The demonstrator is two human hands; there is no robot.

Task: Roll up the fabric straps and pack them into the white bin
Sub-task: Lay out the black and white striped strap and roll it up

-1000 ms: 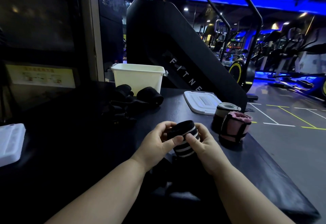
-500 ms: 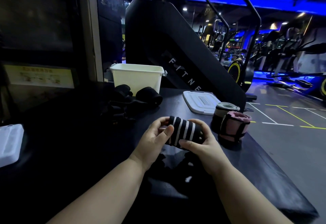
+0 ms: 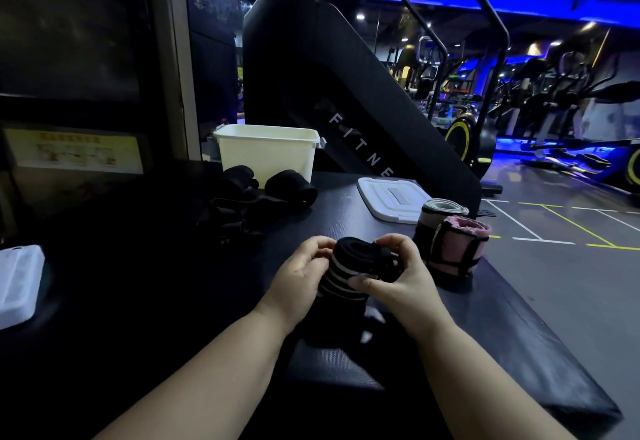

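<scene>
A black strap with pale stripes, partly rolled, is held upright above the dark table between both hands. My left hand grips its left side and my right hand pinches the loose end at the top right. Its unrolled tail hangs down to the table below my hands. The white bin stands at the back of the table, and I cannot see inside it. Two rolled straps stand at the right: a pink one and a grey one behind it. Loose black straps lie in front of the bin.
The bin's white lid lies flat right of the bin. Another white lid sits at the table's left edge. A black stair machine rises behind the table. The table's right edge drops to the gym floor.
The striped roll has turned from lying sideways between my hands back to upright, with its open end facing up. Both hands stay on it at about the same spot.
</scene>
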